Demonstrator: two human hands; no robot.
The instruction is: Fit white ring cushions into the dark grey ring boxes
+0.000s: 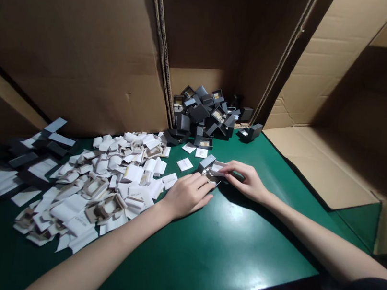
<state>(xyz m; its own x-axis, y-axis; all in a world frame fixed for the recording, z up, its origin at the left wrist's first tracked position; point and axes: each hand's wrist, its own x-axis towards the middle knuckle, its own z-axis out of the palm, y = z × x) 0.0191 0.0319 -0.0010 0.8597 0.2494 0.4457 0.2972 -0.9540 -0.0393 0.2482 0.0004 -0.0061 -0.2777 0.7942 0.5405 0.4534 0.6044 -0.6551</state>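
A small grey box (207, 162) with its lid raised lies on the green table in front of me. Its pale inside shows, with something small and shiny in it that I cannot make out. My left hand (189, 194) is closed on the near left side of the box, its fingertips partly hidden. At the right edge, my right hand (244, 179) pinches the box between thumb and fingers, by its white inner part. Several flat white packets, such as this square packet (185, 164), lie just left of the box.
A heap of white folded paper inserts (98, 198) spreads over the left of the green table (227, 257). Dark grey boxes (200, 113) are piled at the back. More dark box pieces (24, 158) lie far left. Cardboard walls (78, 40) and an open carton (322, 159) surround the table.
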